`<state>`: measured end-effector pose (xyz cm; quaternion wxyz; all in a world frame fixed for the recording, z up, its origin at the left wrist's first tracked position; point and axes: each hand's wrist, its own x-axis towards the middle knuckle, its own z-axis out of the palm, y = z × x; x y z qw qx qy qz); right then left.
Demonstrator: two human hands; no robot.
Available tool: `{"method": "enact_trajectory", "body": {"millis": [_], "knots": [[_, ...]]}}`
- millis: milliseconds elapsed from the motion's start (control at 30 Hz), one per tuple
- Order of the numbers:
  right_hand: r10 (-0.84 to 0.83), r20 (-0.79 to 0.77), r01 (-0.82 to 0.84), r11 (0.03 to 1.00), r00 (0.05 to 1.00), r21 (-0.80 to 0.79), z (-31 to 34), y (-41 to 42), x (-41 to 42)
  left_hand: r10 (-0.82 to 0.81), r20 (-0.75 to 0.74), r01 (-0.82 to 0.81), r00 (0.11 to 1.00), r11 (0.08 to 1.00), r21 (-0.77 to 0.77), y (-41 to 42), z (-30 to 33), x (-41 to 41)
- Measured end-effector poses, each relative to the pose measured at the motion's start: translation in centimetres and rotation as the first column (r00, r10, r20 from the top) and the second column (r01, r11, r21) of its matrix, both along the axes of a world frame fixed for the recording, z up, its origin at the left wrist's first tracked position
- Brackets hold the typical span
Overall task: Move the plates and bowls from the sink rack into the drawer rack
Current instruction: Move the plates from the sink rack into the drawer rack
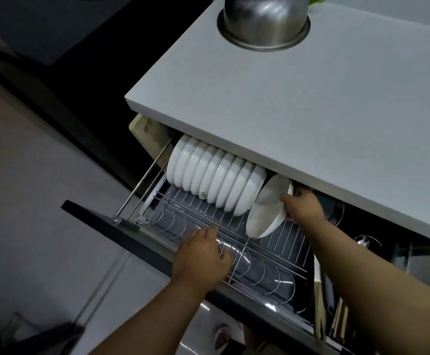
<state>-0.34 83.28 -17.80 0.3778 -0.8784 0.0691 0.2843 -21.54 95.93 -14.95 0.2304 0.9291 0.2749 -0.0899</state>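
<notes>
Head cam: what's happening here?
A person is loading a pulled-out drawer rack under the countertop. The right hand grips a white bowl by its rim and holds it tilted at the right end of a row of white dishes already standing on edge in the back section. The left hand rests on the wire dividers of the front section, which holds no dishes. A steel pot sits on the countertop.
</notes>
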Motion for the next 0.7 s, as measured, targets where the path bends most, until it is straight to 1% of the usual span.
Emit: {"method": "enact_trajectory", "body": {"millis": [200, 300, 400, 567, 700], "knots": [[0.066, 0.024, -0.063, 0.992, 0.998, -0.108, -0.4, 1.3, 0.9, 0.003, -0.021, -0.003, 1.000, 1.000, -0.020, 0.1, 0.0, 0.0], [0.123, 0.024, -0.120, 0.988, 0.992, -0.102, -1.0, 1.9, 1.2, 0.007, -0.026, -0.008, 1.000, 1.000, -0.030, 0.1, -0.4, -0.1], [0.135, 0.037, -0.131, 0.988, 0.990, -0.078, -1.6, 2.2, 1.4, 0.012, -0.040, -0.013, 0.999, 1.000, -0.024, 0.2, -0.6, -0.2], [0.176, 0.041, -0.172, 0.982, 0.984, -0.082, -2.1, 3.5, 1.4, 0.021, -0.039, -0.022, 0.999, 1.000, -0.022, 0.1, -0.8, -0.2], [0.216, 0.033, -0.208, 0.965, 0.976, -0.161, -2.1, 5.1, 1.7, 0.006, -0.023, -0.006, 1.000, 1.000, -0.007, 0.3, -1.0, -0.3]]}}
